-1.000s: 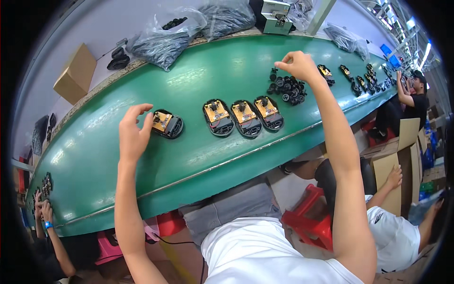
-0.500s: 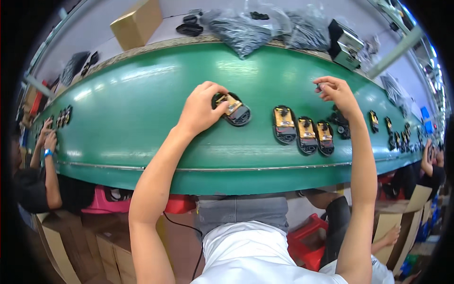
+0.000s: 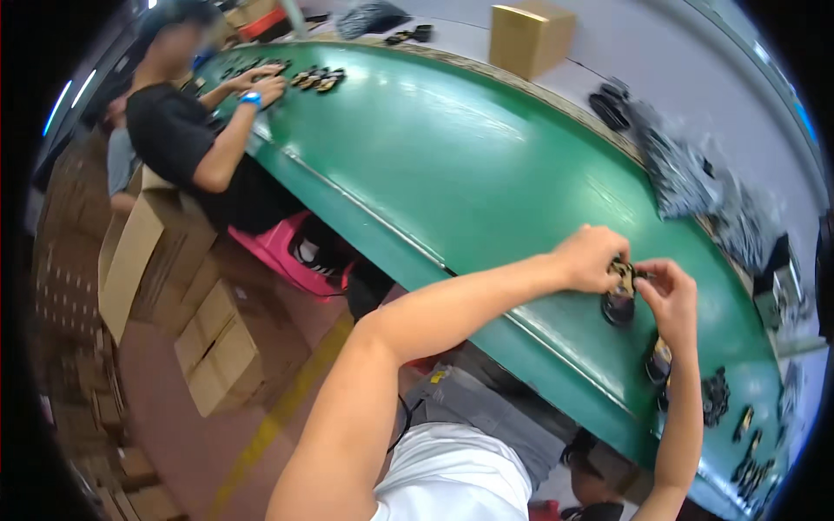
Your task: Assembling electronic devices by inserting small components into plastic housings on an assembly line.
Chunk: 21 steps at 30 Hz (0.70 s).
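An opened computer mouse base (image 3: 618, 307), a black oval shell with a tan circuit board, lies on the green table. My left hand (image 3: 591, 258) is closed around its far end and holds it steady. From the other side my right hand (image 3: 672, 300) reaches to the board, its thumb and fingers pinched together at the upper part. A small dark part appears to be in that pinch, mostly covered by the fingertips. More mouse bases (image 3: 658, 360) lie beside my right forearm, partly hidden by it. Past that forearm sits a pile of small black parts (image 3: 715, 396).
Further right, several more mouse bases (image 3: 752, 467) lie on the green table (image 3: 417, 165). A co-worker's hands (image 3: 265, 87) work at the far left near a row of bases (image 3: 319, 79). Along the back ledge are a cardboard box (image 3: 532, 39) and plastic bags of dark parts (image 3: 678, 178).
My view has swung left. The right hand has come from apart over the table to the mouse base, bringing the small dark part. My left hand still grips the base.
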Each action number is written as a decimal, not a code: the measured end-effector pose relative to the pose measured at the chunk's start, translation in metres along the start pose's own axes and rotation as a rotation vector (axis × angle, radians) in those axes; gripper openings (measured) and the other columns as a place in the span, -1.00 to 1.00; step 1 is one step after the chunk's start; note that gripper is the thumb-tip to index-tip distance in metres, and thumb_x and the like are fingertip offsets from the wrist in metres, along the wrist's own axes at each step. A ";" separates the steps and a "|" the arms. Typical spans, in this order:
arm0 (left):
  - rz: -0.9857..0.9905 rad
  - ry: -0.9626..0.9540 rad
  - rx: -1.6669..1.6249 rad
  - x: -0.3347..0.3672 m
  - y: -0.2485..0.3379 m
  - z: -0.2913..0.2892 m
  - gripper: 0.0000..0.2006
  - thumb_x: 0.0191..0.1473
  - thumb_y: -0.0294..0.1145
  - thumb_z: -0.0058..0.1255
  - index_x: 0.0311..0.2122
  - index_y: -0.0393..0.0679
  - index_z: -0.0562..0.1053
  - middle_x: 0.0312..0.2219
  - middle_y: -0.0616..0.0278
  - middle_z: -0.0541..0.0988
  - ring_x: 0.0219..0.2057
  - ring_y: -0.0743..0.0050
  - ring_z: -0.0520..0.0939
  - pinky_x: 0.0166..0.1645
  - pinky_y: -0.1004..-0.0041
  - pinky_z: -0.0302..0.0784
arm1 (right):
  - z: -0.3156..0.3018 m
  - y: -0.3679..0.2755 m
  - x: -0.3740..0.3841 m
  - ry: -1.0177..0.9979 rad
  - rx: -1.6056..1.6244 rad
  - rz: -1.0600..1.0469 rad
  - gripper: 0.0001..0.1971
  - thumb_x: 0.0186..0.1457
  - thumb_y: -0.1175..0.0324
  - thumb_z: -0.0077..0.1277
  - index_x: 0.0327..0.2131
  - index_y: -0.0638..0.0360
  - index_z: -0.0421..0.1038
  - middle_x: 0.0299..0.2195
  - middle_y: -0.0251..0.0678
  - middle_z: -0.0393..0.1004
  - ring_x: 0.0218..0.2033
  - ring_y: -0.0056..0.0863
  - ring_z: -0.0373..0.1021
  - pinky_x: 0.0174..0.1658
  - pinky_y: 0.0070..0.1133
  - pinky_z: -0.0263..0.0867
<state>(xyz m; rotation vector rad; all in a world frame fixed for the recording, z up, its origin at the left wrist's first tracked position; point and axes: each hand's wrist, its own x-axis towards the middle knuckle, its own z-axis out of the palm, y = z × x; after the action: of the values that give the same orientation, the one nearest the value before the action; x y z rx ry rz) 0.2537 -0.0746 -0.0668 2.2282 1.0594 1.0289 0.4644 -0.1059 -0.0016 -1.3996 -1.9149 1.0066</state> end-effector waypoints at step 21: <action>0.032 0.103 0.020 -0.003 -0.004 0.023 -0.88 -0.21 -0.41 0.18 -0.47 -0.10 0.51 -0.42 0.18 0.56 -0.22 0.08 0.57 -0.14 0.14 0.42 | 0.014 -0.007 0.002 0.081 -0.367 -0.296 -0.80 -0.05 0.51 0.26 -0.29 0.29 0.52 -0.38 -0.20 0.58 -0.39 -0.35 0.47 -0.28 -0.47 0.35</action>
<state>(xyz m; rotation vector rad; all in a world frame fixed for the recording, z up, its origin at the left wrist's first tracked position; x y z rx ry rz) 0.2685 -0.0761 -0.0849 2.2356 1.0849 1.1620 0.4490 -0.1082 -0.0032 -1.2669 -2.2405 0.4693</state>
